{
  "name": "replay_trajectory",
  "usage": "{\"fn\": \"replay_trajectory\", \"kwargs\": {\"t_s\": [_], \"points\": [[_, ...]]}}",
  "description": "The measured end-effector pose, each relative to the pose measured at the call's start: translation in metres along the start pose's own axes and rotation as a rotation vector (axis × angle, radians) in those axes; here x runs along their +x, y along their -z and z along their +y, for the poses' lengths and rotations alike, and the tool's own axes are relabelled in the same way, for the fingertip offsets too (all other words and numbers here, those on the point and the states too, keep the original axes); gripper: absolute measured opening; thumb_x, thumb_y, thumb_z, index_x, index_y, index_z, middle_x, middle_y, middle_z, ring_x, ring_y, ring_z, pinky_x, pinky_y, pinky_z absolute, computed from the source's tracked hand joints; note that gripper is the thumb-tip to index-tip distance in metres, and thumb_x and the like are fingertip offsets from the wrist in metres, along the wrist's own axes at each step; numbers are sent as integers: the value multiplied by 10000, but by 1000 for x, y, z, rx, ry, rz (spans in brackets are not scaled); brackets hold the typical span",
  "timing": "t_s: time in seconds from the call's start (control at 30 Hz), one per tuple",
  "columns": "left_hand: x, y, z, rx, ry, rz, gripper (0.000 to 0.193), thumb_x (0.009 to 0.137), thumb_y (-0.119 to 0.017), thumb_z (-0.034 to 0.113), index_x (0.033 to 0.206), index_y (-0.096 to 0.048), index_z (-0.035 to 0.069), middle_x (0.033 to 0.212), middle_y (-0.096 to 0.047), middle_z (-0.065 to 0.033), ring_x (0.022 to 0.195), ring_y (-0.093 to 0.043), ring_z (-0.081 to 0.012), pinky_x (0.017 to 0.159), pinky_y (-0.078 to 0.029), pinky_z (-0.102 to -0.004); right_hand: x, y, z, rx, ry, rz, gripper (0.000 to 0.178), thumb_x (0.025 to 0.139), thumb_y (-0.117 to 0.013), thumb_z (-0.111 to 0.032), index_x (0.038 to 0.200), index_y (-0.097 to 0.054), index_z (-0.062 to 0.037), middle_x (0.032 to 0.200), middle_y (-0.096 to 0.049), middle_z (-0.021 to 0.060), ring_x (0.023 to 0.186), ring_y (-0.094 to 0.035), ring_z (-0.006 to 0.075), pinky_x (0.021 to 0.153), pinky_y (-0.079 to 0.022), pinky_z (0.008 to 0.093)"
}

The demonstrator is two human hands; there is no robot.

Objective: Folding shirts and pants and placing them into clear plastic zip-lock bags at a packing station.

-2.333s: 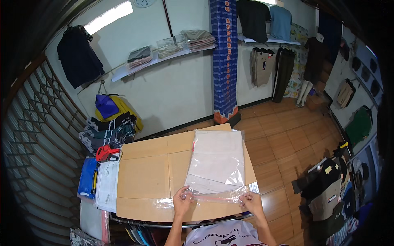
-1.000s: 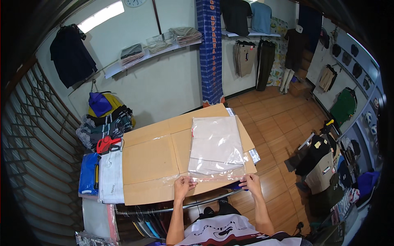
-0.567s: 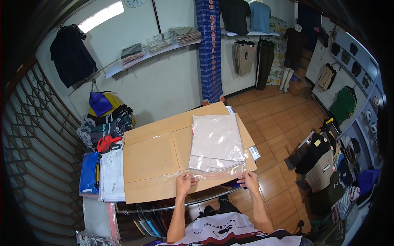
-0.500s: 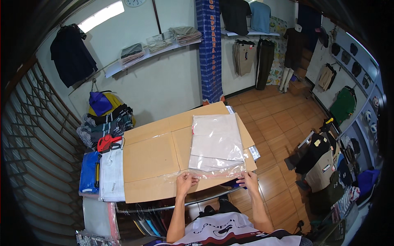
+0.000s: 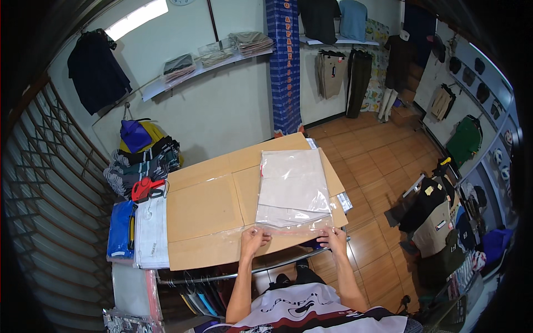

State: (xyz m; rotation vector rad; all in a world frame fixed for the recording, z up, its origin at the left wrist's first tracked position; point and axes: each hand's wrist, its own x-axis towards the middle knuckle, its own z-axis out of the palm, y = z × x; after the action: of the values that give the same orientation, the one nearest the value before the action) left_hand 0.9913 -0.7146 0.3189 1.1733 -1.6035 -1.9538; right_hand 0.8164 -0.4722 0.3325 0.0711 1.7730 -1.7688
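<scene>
A pale beige folded garment [image 5: 291, 180] lies inside a clear plastic bag [image 5: 300, 228], on the right part of a cardboard sheet [image 5: 202, 202]. At the bag's near edge, my left hand [image 5: 254, 241] pinches the left corner of the plastic between thumb and fingers. My right hand [image 5: 333, 240] is closed on the right corner of the same edge. Between the hands the clear strip is stretched, with a faint reddish line along it. The garment lies flat beyond both hands, its lower hem slanting a little.
Left of the cardboard are a red handheld tape dispenser or labeller [image 5: 147, 189], white packs [image 5: 151, 236] and a blue packet [image 5: 121, 230]. Piled clothes [image 5: 145, 161] stand behind. Below the near edge runs a metal rail [image 5: 222, 277] with hanging garments. A clothes display [image 5: 438, 222] stands right.
Both hands have shifted slightly away from me, still holding the bag's near edge, and the plastic strip now looks narrower. The whole view has tilted a little.
</scene>
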Motion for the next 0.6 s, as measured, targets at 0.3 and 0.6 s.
{"fn": "replay_trajectory", "kwargs": {"t_s": [0.3,0.6], "points": [[1,-4,-2,58,-1,-31,227,977,-645,191,919,-685,-25,858,-750,-129,699,-723,-151,551,-530,-226,5,-4,8,23,-3,-2,212,949,-650,-175,1035,-667,18,878,-735,127,685,-731,190,551,-557,268],[-5,-11,3,1,46,-43,210,980,-647,191,924,-676,-9,876,-749,-125,726,-729,-149,548,-521,-213,-3,-13,3,102,-49,10,253,947,-684,-211,1056,-652,15,896,-735,129,696,-732,196,568,-571,275]]}}
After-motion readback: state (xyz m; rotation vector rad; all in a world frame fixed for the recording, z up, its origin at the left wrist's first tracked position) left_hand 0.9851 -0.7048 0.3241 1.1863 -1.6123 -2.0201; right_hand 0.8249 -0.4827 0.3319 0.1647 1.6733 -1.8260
